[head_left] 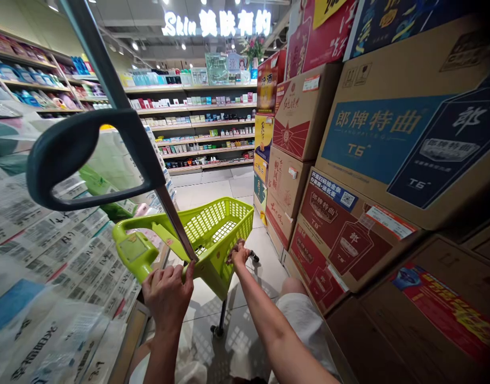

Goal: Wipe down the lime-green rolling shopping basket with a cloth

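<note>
A lime-green basket cart (216,269) is standing on the tiled floor (231,186) between stacked cardboard cartons (295,117) and plastic-wrapped packs (69,240). The person's left hand (168,288) is clamping its near edge beside the foot of the metal pole (175,224); the right hand (240,257) is resting against the outer wall over something brownish (perhaps a cloth; whether the fingers are closing on it, one cannot tell). The moulded plastic is looking smooth, stiff and light, probably slick rather than fragile. With casters (217,332) likely letting it roll, the edge is offering a steady hold. Above, a dark looped handle (141,152) is curving broadly, contrasting with the latticed sides.
</note>
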`<action>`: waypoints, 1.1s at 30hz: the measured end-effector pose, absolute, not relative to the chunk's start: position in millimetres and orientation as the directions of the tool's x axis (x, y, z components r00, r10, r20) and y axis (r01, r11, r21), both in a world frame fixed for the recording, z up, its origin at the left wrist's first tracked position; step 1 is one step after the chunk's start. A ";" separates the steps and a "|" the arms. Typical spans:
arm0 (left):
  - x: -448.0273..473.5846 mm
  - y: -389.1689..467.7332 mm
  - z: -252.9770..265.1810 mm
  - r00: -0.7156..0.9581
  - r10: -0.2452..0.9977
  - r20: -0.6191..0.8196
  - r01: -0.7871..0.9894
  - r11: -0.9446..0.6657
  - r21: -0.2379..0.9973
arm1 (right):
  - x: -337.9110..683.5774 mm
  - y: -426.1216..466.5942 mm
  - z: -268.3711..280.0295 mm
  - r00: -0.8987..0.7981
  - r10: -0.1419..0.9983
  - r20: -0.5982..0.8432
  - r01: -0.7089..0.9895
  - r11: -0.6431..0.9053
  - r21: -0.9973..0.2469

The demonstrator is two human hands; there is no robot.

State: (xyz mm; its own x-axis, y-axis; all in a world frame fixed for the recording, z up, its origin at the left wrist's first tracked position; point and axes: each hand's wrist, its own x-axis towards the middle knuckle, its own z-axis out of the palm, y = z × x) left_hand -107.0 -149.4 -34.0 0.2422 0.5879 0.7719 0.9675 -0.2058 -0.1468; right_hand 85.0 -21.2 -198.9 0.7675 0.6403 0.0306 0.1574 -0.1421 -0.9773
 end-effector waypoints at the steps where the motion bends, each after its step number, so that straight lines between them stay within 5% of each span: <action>1: -106.3 -150.6 -33.4 0.246 0.584 0.774 0.967 -0.206 -0.151 | 86.1 -21.3 -195.8 0.765 0.644 0.017 0.150 -0.152 -0.977; 4: -103.8 -152.8 -33.3 0.226 0.581 0.782 0.971 -0.199 -0.132 | 82.4 -18.0 -174.9 0.753 0.656 0.057 0.168 -0.108 -0.980; 7: -102.7 -152.6 -34.9 0.200 0.597 0.777 0.975 -0.197 -0.099 | 60.9 -28.1 -153.3 0.678 0.692 0.247 0.257 0.092 -0.962; 12: -107.8 -150.3 -36.7 0.177 0.619 0.765 0.977 -0.204 -0.061 | 42.2 -62.8 -149.0 0.353 0.747 0.564 0.449 0.393 -0.802; 18: -105.9 -151.7 -36.4 0.131 0.646 0.752 0.978 -0.208 0.009 | 85.3 -43.8 -123.6 0.447 0.822 0.354 0.428 0.151 -0.891; 21: -100.4 -153.1 -36.0 0.100 0.651 0.752 0.984 -0.176 0.022 | 62.1 -62.0 -106.4 0.279 0.860 0.427 0.494 0.253 -0.832; 25: -98.0 -154.8 -35.0 0.088 0.658 0.748 0.987 -0.161 0.025 | 17.9 -114.3 -117.0 0.175 0.762 0.623 0.482 0.485 -0.729; 28: -98.0 -156.7 -35.3 0.105 0.656 0.748 0.988 -0.154 -0.004 | 4.1 -135.2 -148.5 0.296 0.712 0.637 0.473 0.470 -0.745; 33: -95.1 -158.2 -37.2 0.101 0.655 0.749 0.989 -0.146 -0.005 | -15.5 -133.3 -162.9 0.528 0.726 0.440 0.374 0.267 -0.888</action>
State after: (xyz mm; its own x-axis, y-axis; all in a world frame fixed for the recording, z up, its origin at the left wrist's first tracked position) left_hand -95.1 -158.2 -37.2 0.1007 0.6553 0.7486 0.9893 -0.1459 -0.0054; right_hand -15.5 -133.3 -162.9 0.5283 0.7259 0.4405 0.3738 0.2670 -0.8882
